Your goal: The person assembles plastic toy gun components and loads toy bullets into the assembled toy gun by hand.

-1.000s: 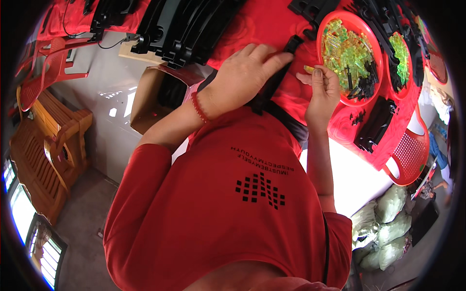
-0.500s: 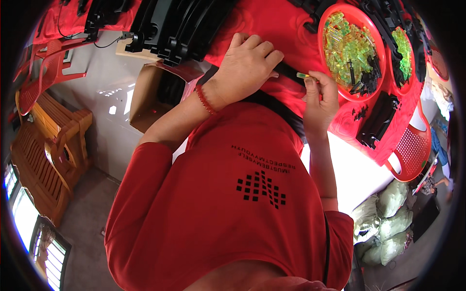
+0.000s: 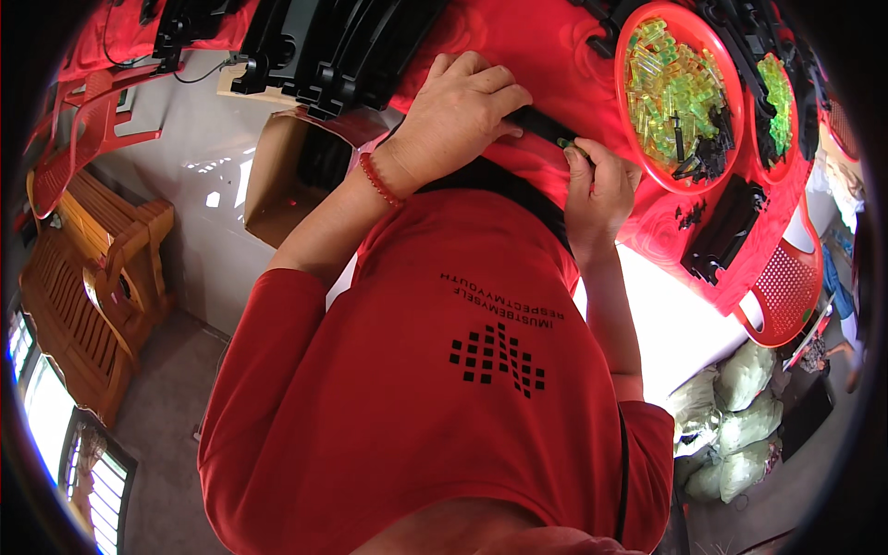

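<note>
My left hand (image 3: 467, 104), with a red beaded bracelet at its wrist, is closed over a long black plastic part (image 3: 544, 125). Most of that part is hidden under the hand; its right end sticks out past the fingers. My right hand (image 3: 601, 185) pinches a small green piece (image 3: 565, 143) between thumb and forefinger, right at the black part's end. Whether the two touch is hard to make out. Beyond the right hand stands a red basin (image 3: 632, 157) full of small clear yellow-green vials (image 3: 668, 79), with small black pieces (image 3: 705, 148) at its near side.
A second red basin (image 3: 793, 153) with green vials stands farther right. Black parts (image 3: 726, 227) lie on the red tablecloth (image 3: 664, 245). Long black parts (image 3: 347, 55) are stacked at the upper left, above an open cardboard box (image 3: 268, 185). A red chair (image 3: 786, 287) stands at right.
My right hand has shifted left and brought the small green piece to the black part's end. My left hand has moved slightly left and up.
</note>
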`<action>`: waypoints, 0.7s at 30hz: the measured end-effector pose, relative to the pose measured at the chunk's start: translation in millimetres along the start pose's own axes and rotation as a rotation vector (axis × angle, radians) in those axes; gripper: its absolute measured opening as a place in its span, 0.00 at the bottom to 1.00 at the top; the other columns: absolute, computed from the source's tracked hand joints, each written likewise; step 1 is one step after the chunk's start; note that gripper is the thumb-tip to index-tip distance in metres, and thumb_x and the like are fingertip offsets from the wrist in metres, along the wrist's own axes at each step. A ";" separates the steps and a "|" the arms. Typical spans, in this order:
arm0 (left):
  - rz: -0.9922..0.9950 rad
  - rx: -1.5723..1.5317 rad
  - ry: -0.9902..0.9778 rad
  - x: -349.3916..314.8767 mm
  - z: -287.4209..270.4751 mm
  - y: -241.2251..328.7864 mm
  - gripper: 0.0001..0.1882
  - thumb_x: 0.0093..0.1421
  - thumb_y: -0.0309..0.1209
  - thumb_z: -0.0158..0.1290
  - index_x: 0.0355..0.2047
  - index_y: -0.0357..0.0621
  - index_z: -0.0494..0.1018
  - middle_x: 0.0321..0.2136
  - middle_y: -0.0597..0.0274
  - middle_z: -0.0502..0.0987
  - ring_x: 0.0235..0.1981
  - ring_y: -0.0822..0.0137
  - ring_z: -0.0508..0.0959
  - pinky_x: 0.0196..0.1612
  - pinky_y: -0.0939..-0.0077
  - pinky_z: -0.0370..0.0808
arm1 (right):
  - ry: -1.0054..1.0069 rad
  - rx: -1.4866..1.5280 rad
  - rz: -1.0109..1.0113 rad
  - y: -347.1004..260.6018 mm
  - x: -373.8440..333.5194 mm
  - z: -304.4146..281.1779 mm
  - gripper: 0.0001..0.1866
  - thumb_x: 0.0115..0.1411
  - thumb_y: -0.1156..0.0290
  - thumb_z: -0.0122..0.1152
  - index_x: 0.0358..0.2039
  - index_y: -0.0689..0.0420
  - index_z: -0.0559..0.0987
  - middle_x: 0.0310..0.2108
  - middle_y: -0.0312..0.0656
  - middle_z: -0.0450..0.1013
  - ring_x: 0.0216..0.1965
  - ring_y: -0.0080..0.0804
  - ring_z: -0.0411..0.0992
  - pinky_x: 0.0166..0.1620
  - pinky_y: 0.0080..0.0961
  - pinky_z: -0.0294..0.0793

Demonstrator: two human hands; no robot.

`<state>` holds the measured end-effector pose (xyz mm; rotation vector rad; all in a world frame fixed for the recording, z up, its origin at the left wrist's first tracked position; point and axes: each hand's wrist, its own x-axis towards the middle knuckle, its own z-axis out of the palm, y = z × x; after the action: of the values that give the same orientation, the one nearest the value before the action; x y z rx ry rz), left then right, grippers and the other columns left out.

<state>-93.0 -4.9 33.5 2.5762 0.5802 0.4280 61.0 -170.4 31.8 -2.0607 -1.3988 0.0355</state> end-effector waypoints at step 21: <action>-0.002 -0.095 -0.003 -2.4 -8.3 1.8 0.21 0.48 0.33 0.65 0.44 0.50 0.77 0.41 0.66 0.75 0.47 0.59 0.71 0.49 0.62 0.67 | 0.077 0.201 0.154 -9.0 16.2 -21.8 0.08 0.62 0.72 0.63 0.42 0.56 0.81 0.32 0.36 0.78 0.29 0.26 0.71 0.47 0.29 0.62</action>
<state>-97.7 -4.4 41.0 2.4857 0.5477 0.4404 68.5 -165.3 58.9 -1.9762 -1.1395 0.1531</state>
